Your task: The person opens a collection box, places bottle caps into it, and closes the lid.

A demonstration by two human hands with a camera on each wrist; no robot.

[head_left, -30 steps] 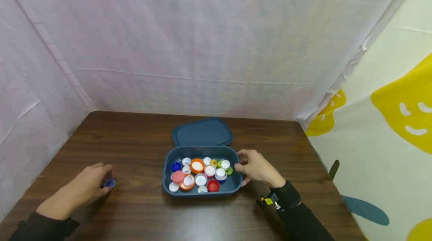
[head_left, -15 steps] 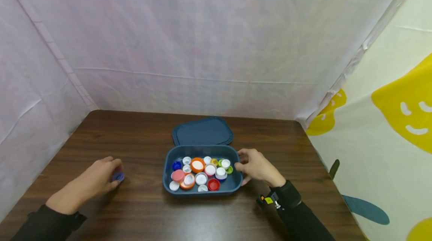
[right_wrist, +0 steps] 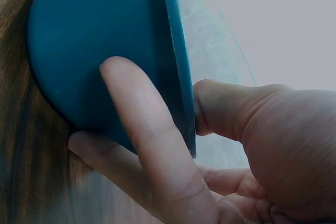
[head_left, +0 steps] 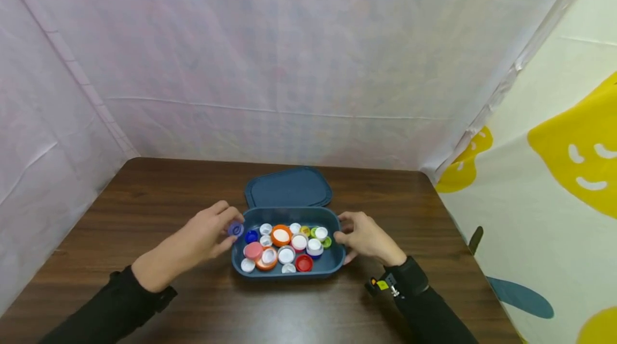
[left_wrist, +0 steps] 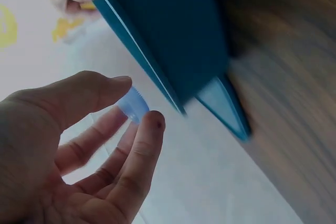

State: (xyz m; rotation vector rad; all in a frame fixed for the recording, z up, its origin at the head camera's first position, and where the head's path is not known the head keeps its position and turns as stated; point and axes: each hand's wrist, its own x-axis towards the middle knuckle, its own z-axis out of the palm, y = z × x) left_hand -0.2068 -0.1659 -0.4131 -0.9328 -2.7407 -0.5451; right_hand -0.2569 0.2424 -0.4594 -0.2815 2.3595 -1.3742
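A dark blue box [head_left: 331, 265] stands on the brown table [head_left: 193, 301], filled with several bottle caps in white, orange, red, pink and blue. My left hand [head_left: 204, 237] pinches a small light-blue cap [head_left: 235, 229] between thumb and fingers at the box's left rim; in the left wrist view the light-blue cap [left_wrist: 134, 104] shows beside the box wall [left_wrist: 173, 35]. My right hand [head_left: 366, 237] grips the box's right end, thumb on the rim, fingers [right_wrist: 142, 140] against the outer wall [right_wrist: 100, 51].
The box's flat blue lid [head_left: 288, 187] lies just behind it. Pale fabric walls close in the back and left; a white and yellow patterned sheet [head_left: 569, 172] hangs at the right past the table's edge.
My left hand has carried the light-blue cap from the table's left side rightward to the box's left rim. The right hand has stayed on the box.
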